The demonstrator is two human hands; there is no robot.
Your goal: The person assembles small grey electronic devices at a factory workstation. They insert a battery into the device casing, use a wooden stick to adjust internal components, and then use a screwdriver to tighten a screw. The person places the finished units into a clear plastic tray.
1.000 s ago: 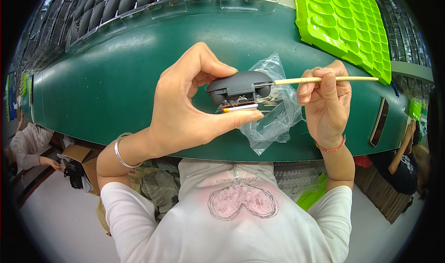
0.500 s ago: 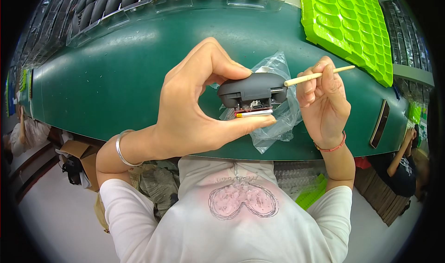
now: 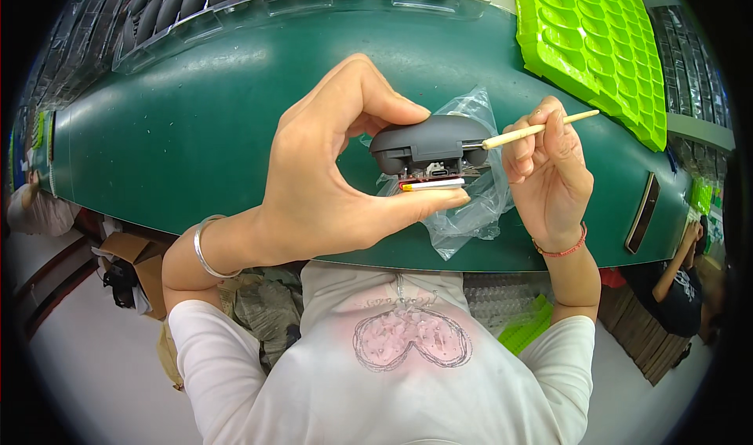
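Note:
My left hand [image 3: 314, 170] is closed around a dark grey rounded plastic housing [image 3: 427, 136], fingers on its top and thumb beneath. The housing's underside is open. A red circuit board with a small metal port [image 3: 437, 168] shows there, above a flat white battery-like slab [image 3: 431, 184] that my thumb presses from below. My right hand [image 3: 553, 170] pinches a slim pale wooden stick [image 3: 541, 129], tapered at its far right end. The stick's blunt left end meets a thin metal pin [image 3: 472, 144] at the housing's right side; I cannot tell which of the two the pin belongs to.
Behind my hands, a crumpled clear plastic bag [image 3: 471, 225] lies on the green table [image 3: 196, 147]. Clear trays [image 3: 298, 1] of dark rounded housings line the back. A bright green moulded tray [image 3: 592, 45] stands far right, above a phone-like dark slab [image 3: 643, 212]. Another person [image 3: 667, 292] sits at right.
The housing has tipped slightly and shifted a little, with its underside showing less. The stick and my right hand are almost where they were.

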